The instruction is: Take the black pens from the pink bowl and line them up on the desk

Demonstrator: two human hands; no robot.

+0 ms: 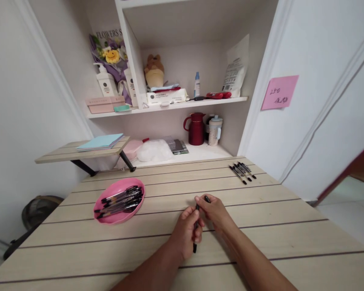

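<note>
Two bare hands meet over the near middle of the table, both forearms reaching in from the bottom edge and slanting inward until the fingers nearly touch. The left hand is turned with its thumb uppermost and its fingers curled inward, closed around a black pen. That pen stands almost in line with the view, its lower end poking out beneath the curled fingers and its upper end rising toward the other hand. The right hand sits slightly farther forward, back of the hand up and wrist nearly straight, with thumb and index finger drawn to a narrow pinch at the pen's upper end. A short black piece is held in that same hand and sticks out beyond the fingers; I cannot tell whether it is a cap. Left of the hands, a pink bowl holds a pile of clear-barrelled pens, lying aslant. Off to the right and farther back, a small group of pens lies side by side on the table, well apart from the right hand.
</note>
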